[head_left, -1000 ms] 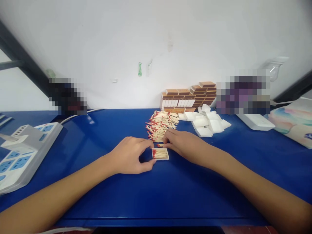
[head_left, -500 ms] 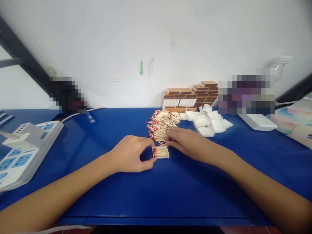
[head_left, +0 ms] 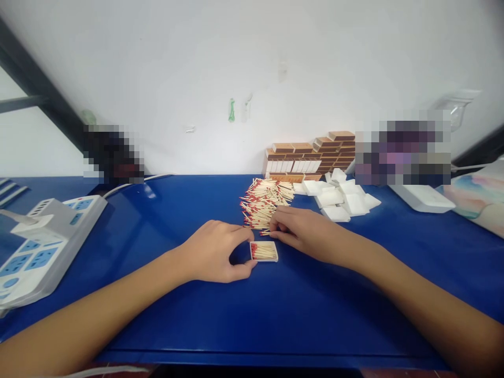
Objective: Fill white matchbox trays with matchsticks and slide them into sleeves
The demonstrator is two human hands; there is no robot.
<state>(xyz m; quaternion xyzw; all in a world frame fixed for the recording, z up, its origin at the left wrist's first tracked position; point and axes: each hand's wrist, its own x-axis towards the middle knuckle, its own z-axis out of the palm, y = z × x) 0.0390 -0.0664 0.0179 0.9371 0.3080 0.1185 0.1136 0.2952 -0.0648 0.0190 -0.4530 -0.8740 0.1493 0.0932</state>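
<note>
A small white matchbox tray [head_left: 268, 261] lies on the blue table, holding red-headed matches [head_left: 263, 251] laid side by side with their heads to the left. My left hand [head_left: 218, 252] grips the tray's left end between thumb and fingers. Just behind the tray, my right hand [head_left: 299, 231] is closed in a pinch on a few matches [head_left: 264, 232], whose red heads poke out to the left. The fingers hide the other ends. A heap of loose matches [head_left: 260, 202] spreads on the table directly behind that hand.
Brown matchboxes [head_left: 295, 148] are stacked against the wall. White trays [head_left: 334, 197] lie piled to their right. A power strip [head_left: 74, 236] with a plugged-in adapter is at the left, and a white box [head_left: 423, 198] at the right. The blue table's [head_left: 252, 315] front edge runs below.
The whole view has shifted slightly. The matches in my right hand now lie closer together beside the heap, and my left hand keeps its grip on the tray.
</note>
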